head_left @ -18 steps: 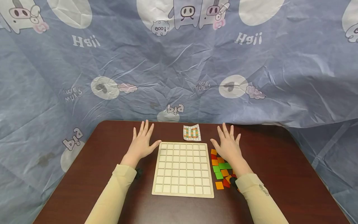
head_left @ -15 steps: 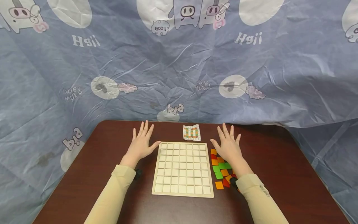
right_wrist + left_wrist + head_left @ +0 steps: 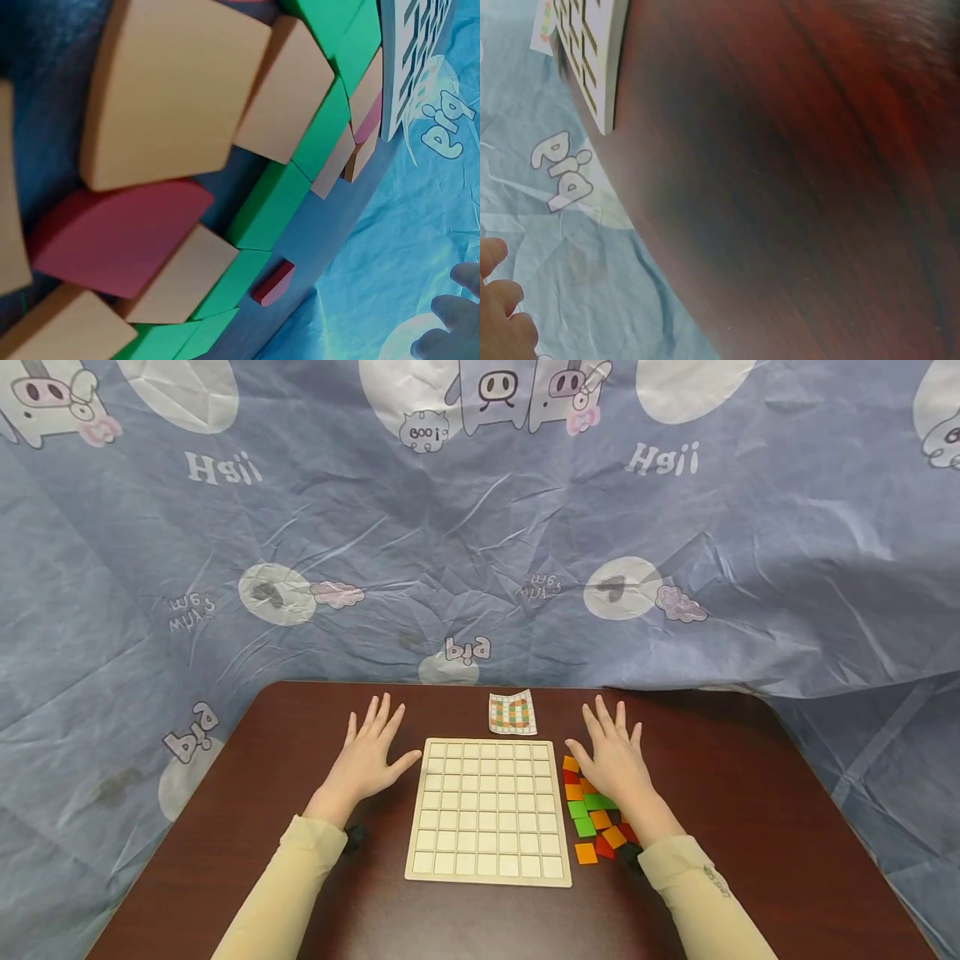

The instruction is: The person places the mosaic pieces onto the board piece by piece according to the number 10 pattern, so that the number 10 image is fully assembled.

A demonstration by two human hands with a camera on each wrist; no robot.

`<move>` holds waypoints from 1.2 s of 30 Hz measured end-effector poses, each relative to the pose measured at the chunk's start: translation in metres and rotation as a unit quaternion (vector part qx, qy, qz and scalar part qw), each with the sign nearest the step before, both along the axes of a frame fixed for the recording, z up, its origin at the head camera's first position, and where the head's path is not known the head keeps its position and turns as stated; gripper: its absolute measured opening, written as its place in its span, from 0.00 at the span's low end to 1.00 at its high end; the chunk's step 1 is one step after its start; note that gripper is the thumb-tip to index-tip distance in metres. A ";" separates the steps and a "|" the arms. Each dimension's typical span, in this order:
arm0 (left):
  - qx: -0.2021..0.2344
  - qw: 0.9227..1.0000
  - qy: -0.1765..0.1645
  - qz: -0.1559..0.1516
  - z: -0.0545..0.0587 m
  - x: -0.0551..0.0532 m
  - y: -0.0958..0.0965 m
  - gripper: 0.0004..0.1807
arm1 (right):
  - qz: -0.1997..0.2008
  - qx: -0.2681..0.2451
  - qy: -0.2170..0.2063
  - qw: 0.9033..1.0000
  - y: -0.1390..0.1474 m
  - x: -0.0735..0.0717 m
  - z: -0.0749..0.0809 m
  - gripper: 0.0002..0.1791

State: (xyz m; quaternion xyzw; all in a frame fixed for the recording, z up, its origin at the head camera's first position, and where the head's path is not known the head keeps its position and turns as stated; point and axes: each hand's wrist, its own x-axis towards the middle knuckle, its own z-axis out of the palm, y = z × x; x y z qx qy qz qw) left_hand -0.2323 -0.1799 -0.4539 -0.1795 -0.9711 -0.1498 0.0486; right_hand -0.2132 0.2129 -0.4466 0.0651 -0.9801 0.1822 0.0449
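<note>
A pale wooden grid board (image 3: 487, 810) with square recesses lies between the two hands. Just left of its upper corner, the left hand (image 3: 362, 764) has its fingers spread and holds nothing. On the other side, the right hand (image 3: 617, 764) also has spread fingers, over the far part of a cluster of coloured blocks. Among these are an orange block (image 3: 586, 853), a green block (image 3: 584, 827) and a red block (image 3: 124, 232); the hand and forearm hide some of them. Behind the board lies a paper card (image 3: 513, 713) with a coloured grid pattern.
The dark brown table (image 3: 757, 827) has a rounded far edge. A blue printed cloth (image 3: 420, 535) hangs behind it and at both sides. Black wrist devices sit under the left sleeve (image 3: 292, 877) and the right sleeve (image 3: 697, 885).
The left hand has drawn back and a little to the left, away from the board's corner. The right hand has shifted slightly nearer. The whole head view has moved slightly.
</note>
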 end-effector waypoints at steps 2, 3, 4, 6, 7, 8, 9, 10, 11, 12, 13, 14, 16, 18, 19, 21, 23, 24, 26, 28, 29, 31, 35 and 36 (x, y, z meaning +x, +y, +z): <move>-0.001 1.000 0.001 -0.006 -0.001 0.002 -0.001 0.47 | 0.003 -0.006 0.000 1.000 0.000 0.001 -0.001 0.41; -0.002 1.000 0.002 -0.009 -0.002 0.003 -0.002 0.47 | 0.005 -0.009 0.000 1.000 0.001 0.002 -0.002 0.40; -0.001 1.000 0.002 -0.013 -0.002 0.004 -0.003 0.47 | 0.007 -0.012 -0.002 1.000 0.001 0.002 -0.002 0.40; -0.001 1.000 0.004 -0.020 -0.003 0.007 -0.004 0.47 | 0.009 -0.020 -0.007 1.000 0.001 0.002 -0.003 0.40; -0.001 1.000 0.005 -0.023 -0.003 0.009 -0.005 0.47 | 0.010 -0.023 -0.009 1.000 0.001 0.003 -0.004 0.40; -0.001 1.000 0.006 -0.027 -0.004 0.010 -0.005 0.47 | 0.011 -0.027 -0.012 1.000 0.001 0.003 -0.004 0.39; -0.001 1.000 0.008 -0.029 -0.004 0.012 -0.006 0.47 | 0.011 -0.030 -0.014 0.999 0.001 0.003 -0.005 0.39; -0.001 0.999 0.009 -0.033 -0.005 0.014 -0.006 0.47 | 0.010 -0.035 -0.017 0.999 0.001 0.003 -0.006 0.39; -0.001 0.999 0.010 -0.035 -0.005 0.015 -0.007 0.47 | 0.009 -0.038 -0.020 0.999 0.001 0.003 -0.006 0.39; 0.000 0.999 0.009 -0.038 -0.006 0.017 -0.007 0.47 | 0.008 -0.043 -0.023 0.999 0.002 0.003 -0.007 0.38; 0.002 0.999 0.009 -0.040 -0.006 0.019 -0.007 0.47 | 0.008 -0.047 -0.026 0.999 0.002 0.003 -0.008 0.38; 0.003 0.999 0.008 -0.042 -0.007 0.020 -0.007 0.47 | 0.008 -0.051 -0.030 0.998 0.002 0.003 -0.009 0.38; 0.005 0.999 0.003 -0.046 -0.009 0.023 -0.007 0.47 | 0.007 -0.059 -0.038 0.998 0.002 0.003 -0.010 0.38; 0.009 0.999 -0.004 -0.052 -0.009 0.025 -0.007 0.48 | 0.006 -0.068 -0.046 0.997 0.003 0.002 -0.011 0.38; 0.010 0.998 -0.007 -0.054 -0.010 0.026 -0.007 0.48 | 0.005 -0.074 -0.049 0.996 0.003 0.002 -0.012 0.38; 0.014 0.998 -0.018 -0.059 -0.011 0.029 -0.008 0.49 | 0.005 -0.084 -0.055 0.995 0.004 0.002 -0.013 0.37; 0.014 0.998 -0.028 -0.063 -0.013 0.031 -0.009 0.51 | 0.003 -0.096 -0.058 0.994 0.003 0.002 -0.013 0.36; 0.014 0.997 -0.032 -0.065 -0.014 0.032 -0.010 0.51 | 0.002 -0.102 -0.060 0.993 0.003 0.002 -0.013 0.36; 0.014 0.997 -0.041 -0.066 -0.017 0.034 -0.011 0.52 | -0.001 -0.110 -0.064 0.992 0.002 0.001 -0.014 0.35; 0.013 0.996 -0.050 -0.067 -0.020 0.036 -0.012 0.52 | -0.007 -0.120 -0.070 0.990 0.002 0.000 -0.015 0.34; 0.016 0.996 -0.056 -0.068 -0.021 0.037 -0.012 0.52 | -0.012 -0.125 -0.074 0.989 0.002 0.000 -0.015 0.34; 0.022 0.995 -0.067 -0.070 -0.023 0.038 -0.012 0.53 | -0.022 -0.134 -0.085 0.987 0.003 -0.001 -0.016 0.34; 0.032 0.993 -0.086 -0.079 -0.026 0.041 -0.009 0.53 | -0.040 -0.161 -0.103 0.981 0.004 -0.003 -0.019 0.32; 0.032 0.992 -0.091 -0.081 -0.026 0.041 -0.008 0.53 | -0.042 -0.167 -0.107 0.979 0.004 -0.004 -0.019 0.32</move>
